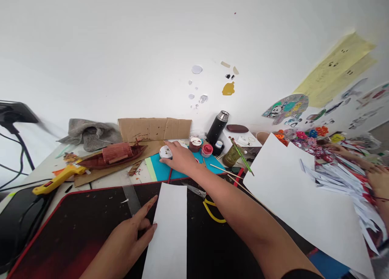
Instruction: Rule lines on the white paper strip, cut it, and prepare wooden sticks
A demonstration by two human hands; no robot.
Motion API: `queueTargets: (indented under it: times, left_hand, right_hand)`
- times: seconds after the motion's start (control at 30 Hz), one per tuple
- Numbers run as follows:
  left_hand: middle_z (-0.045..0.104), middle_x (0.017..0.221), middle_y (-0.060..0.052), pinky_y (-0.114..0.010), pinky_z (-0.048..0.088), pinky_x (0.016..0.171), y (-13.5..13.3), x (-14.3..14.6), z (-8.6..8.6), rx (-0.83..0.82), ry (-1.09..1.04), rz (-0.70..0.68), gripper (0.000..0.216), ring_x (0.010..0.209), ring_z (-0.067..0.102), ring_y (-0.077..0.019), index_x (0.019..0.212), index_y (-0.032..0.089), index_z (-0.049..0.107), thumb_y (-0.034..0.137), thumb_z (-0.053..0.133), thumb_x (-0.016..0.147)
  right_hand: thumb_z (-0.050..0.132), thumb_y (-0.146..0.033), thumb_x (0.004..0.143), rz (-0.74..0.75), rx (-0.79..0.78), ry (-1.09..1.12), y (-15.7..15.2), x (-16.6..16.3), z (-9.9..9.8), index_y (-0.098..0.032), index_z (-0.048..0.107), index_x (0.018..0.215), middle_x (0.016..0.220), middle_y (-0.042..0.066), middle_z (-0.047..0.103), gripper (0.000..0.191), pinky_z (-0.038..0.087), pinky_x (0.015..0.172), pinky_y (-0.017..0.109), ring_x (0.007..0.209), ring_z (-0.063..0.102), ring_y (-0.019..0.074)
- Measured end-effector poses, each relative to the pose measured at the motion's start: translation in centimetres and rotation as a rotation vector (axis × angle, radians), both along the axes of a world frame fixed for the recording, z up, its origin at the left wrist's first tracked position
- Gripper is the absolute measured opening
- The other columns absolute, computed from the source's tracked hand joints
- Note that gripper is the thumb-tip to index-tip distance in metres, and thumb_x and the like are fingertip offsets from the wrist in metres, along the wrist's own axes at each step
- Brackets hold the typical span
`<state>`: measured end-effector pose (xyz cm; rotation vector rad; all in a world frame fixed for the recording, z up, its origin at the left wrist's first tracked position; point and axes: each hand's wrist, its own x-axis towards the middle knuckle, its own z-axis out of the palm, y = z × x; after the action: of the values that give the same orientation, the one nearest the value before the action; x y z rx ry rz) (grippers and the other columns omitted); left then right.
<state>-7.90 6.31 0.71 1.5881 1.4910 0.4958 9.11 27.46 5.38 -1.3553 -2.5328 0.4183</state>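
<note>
My left hand (136, 234) rests on the dark mat at the left edge of a white paper strip (170, 230). Its index finger is stretched out and the thumb is apart, with the tips at the paper's edge. Across the table reaches my right hand (179, 157), its thumb and fingers around a round white paint jar (165, 151) with dark specks on top. The jar stands at the blue sheet (159, 170). Under my right forearm lie scissors (209, 200) with yellow handles, partly hidden. A clear ruler (132, 200) lies beyond my left hand.
A brown model boat (114, 154) and a yellow glue gun (59, 178) lie left. Open paint jars (207, 150), a black thermos (217, 127) and a green brush holder (232, 157) stand back right. Large white paper (298, 198) covers the right; another person's hand (378, 177) is beyond.
</note>
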Motion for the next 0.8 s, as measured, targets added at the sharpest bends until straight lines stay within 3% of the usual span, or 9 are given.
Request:
queueTargets:
  times: [0.13, 0.2, 0.27, 0.37, 0.43, 0.6, 0.7, 0.8]
  left_hand:
    - [0.051, 0.067, 0.006, -0.026, 0.04, 0.064, 0.1, -0.1, 0.2, -0.025, -0.099, 0.055, 0.096, 0.066, 0.046, -0.0195, 0.17, 0.012, 0.032, 0.064, 0.048, 0.091]
    - [0.052, 0.067, 0.006, -0.026, 0.04, 0.063, 0.1, -0.1, 0.4, -0.035, -0.164, 0.088, 0.097, 0.066, 0.047, -0.0194, 0.168, 0.014, 0.038, 0.066, 0.055, 0.088]
    - [0.053, 0.066, 0.006, -0.027, 0.041, 0.063, 0.1, -0.3, 0.7, -0.045, -0.213, 0.119, 0.098, 0.065, 0.048, -0.0195, 0.166, 0.015, 0.043, 0.068, 0.061, 0.085]
    - [0.058, 0.067, 0.005, -0.028, 0.045, 0.066, 0.1, -0.8, 1.3, -0.044, -0.281, 0.171, 0.1, 0.067, 0.053, -0.0204, 0.164, 0.017, 0.047, 0.072, 0.067, 0.083]
    - [0.065, 0.07, 0.003, -0.029, 0.048, 0.07, 0.2, -1.3, 1.7, 0.005, -0.313, 0.238, 0.099, 0.07, 0.057, -0.0212, 0.162, 0.018, 0.049, 0.074, 0.068, 0.083]
    - [0.075, 0.081, 0.0, -0.031, 0.051, 0.077, 0.3, -1.1, 2.7, 0.218, -0.272, 0.455, 0.093, 0.074, 0.063, -0.0217, 0.158, 0.022, 0.053, 0.073, 0.07, 0.083]
    - [0.073, 0.078, 0.002, -0.032, 0.051, 0.076, 0.6, 0.2, 3.5, 0.259, -0.279, 0.48, 0.093, 0.073, 0.065, -0.0219, 0.162, 0.022, 0.048, 0.072, 0.068, 0.086]
    - [0.07, 0.074, 0.004, -0.032, 0.051, 0.076, 1.1, 1.7, 4.0, 0.275, -0.297, 0.457, 0.095, 0.072, 0.064, -0.0214, 0.164, 0.021, 0.043, 0.069, 0.068, 0.087]
  right_hand:
    - [0.069, -0.049, 0.102, -0.096, 0.056, 0.282, -1.9, 1.0, 0.0, -0.023, 0.059, 0.153, 0.143, 0.014, 0.067, 0.058, 0.054, 0.096, 0.039, 0.123, 0.068, 0.0308]
    - [0.068, -0.045, 0.103, -0.152, 0.011, 0.447, -3.5, 2.1, 0.0, -0.023, 0.072, 0.133, 0.117, 0.008, 0.077, 0.038, 0.052, 0.085, 0.034, 0.1, 0.072, 0.0242]
    - [0.066, -0.043, 0.104, -0.167, -0.093, 0.532, -5.3, 3.6, -0.2, -0.021, 0.079, 0.109, 0.09, 0.004, 0.078, 0.026, 0.048, 0.075, 0.031, 0.079, 0.069, 0.0203]
    - [0.062, -0.047, 0.105, -0.169, -0.188, 0.603, -7.4, 6.1, -0.7, -0.02, 0.073, 0.081, 0.07, 0.001, 0.07, 0.037, 0.042, 0.067, 0.03, 0.067, 0.062, 0.0178]
    - [0.06, -0.057, 0.103, -0.223, -0.29, 0.691, -8.5, 7.6, -1.3, -0.02, 0.071, 0.081, 0.061, -0.001, 0.062, 0.044, 0.039, 0.06, 0.029, 0.058, 0.056, 0.0163]
    - [0.06, -0.074, 0.098, -0.23, -0.527, 0.82, -10.7, 9.0, -2.1, -0.019, 0.068, 0.079, 0.059, -0.002, 0.055, 0.059, 0.036, 0.054, 0.028, 0.052, 0.047, 0.0133]
    - [0.062, -0.076, 0.096, -0.146, -0.659, 0.891, -11.3, 8.6, -1.9, -0.019, 0.07, 0.091, 0.073, 0.0, 0.064, 0.058, 0.035, 0.051, 0.028, 0.05, 0.048, 0.0113]
    - [0.066, -0.078, 0.092, -0.112, -0.688, 0.97, -11.3, 7.9, -1.7, -0.02, 0.064, 0.085, 0.072, -0.001, 0.063, 0.058, 0.036, 0.052, 0.028, 0.051, 0.051, 0.0121]
